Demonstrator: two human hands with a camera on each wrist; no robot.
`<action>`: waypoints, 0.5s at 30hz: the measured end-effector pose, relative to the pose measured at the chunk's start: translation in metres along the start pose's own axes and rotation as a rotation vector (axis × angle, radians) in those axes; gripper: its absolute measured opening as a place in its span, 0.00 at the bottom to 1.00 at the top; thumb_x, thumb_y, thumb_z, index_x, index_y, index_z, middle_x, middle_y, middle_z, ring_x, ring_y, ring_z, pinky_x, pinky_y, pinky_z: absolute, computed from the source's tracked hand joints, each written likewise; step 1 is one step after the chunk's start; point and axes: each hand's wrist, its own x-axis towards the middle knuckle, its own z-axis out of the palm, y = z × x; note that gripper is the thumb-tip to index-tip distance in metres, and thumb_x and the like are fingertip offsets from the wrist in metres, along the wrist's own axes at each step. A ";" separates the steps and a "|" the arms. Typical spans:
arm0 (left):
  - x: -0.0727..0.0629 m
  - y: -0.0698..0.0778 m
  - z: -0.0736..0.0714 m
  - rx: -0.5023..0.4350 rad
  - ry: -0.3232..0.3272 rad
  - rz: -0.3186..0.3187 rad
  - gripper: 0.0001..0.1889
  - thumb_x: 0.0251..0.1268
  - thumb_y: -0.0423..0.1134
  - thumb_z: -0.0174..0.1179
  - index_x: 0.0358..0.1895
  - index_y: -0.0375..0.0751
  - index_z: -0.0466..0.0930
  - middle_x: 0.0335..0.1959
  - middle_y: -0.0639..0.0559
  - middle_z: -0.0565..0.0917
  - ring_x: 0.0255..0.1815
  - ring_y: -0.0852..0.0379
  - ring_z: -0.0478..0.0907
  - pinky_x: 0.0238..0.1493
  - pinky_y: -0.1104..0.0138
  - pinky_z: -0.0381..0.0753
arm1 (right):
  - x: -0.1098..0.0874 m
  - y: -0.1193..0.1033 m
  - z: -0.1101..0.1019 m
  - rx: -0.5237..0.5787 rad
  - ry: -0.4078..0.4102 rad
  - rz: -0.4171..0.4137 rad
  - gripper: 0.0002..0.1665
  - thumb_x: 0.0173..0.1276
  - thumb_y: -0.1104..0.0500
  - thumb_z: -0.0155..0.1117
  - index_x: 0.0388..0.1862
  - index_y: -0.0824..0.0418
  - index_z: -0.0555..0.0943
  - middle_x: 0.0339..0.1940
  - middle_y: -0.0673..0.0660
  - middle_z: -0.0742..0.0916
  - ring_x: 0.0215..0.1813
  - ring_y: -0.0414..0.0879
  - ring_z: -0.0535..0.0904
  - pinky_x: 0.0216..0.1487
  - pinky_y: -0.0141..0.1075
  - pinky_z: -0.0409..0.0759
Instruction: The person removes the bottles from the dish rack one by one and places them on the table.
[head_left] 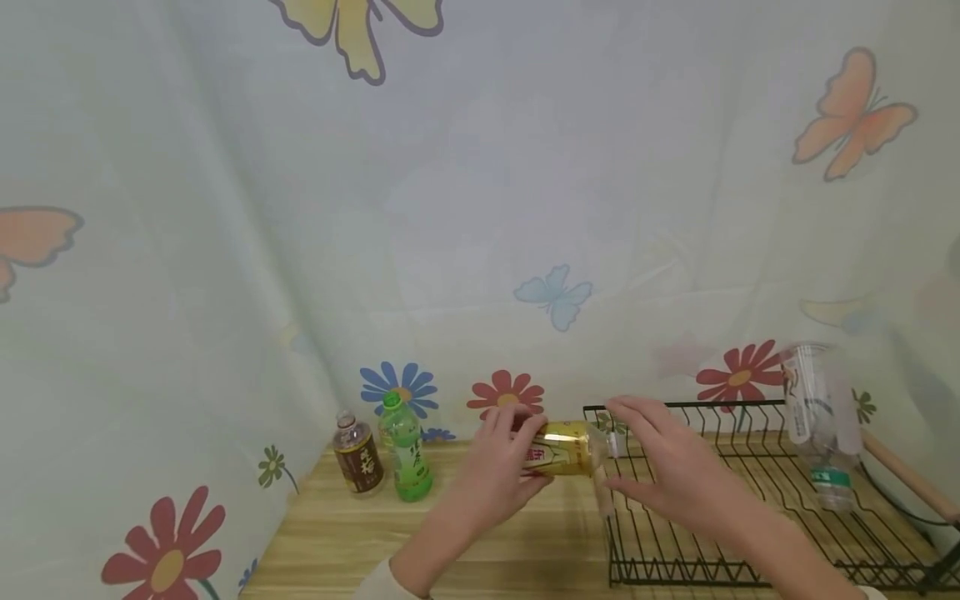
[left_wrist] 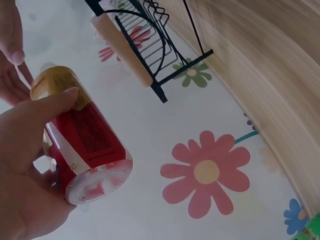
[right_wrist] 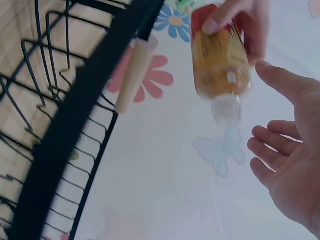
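My left hand (head_left: 498, 462) grips a plastic bottle (head_left: 566, 448) with a yellow and red label, thumb across one side and fingers round the other. The bottle lies sideways in the head view, its clear neck pointing right. In the left wrist view the bottle's (left_wrist: 90, 132) clear base faces the camera. My right hand (head_left: 667, 458) is just beyond the neck, thumb and fingers spread apart with nothing between them. In the right wrist view the bottle's neck (right_wrist: 226, 107) lies beside the spread right fingers (right_wrist: 277, 145).
A black wire rack (head_left: 697, 575) with wooden handles stands on the right of the wooden table (head_left: 360, 550). A clear empty bottle (head_left: 821, 425) is in the rack. At the back left stand a dark-labelled bottle (head_left: 360, 457) and a green bottle (head_left: 408, 454), before a patterned curtain (head_left: 480, 208).
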 end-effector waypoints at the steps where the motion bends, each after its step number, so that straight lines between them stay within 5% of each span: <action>1: -0.001 -0.002 -0.001 -0.013 0.003 -0.012 0.41 0.56 0.52 0.82 0.71 0.49 0.72 0.66 0.49 0.71 0.64 0.51 0.69 0.65 0.56 0.80 | 0.000 0.001 -0.003 -0.002 0.006 -0.001 0.58 0.51 0.48 0.91 0.77 0.61 0.71 0.72 0.60 0.78 0.69 0.59 0.78 0.61 0.55 0.84; 8: -0.008 -0.021 -0.012 -0.111 0.068 -0.069 0.40 0.52 0.44 0.83 0.70 0.50 0.73 0.65 0.48 0.71 0.63 0.49 0.70 0.60 0.53 0.84 | -0.003 0.012 -0.024 -0.022 0.052 0.011 0.60 0.49 0.49 0.91 0.78 0.60 0.70 0.71 0.59 0.79 0.68 0.59 0.77 0.58 0.59 0.84; 15: -0.013 -0.038 -0.016 -0.240 0.113 -0.193 0.41 0.52 0.42 0.85 0.70 0.53 0.73 0.61 0.52 0.69 0.62 0.52 0.70 0.55 0.59 0.87 | -0.007 0.026 -0.043 -0.003 0.091 0.070 0.59 0.50 0.52 0.91 0.79 0.59 0.70 0.70 0.60 0.79 0.68 0.60 0.77 0.56 0.61 0.84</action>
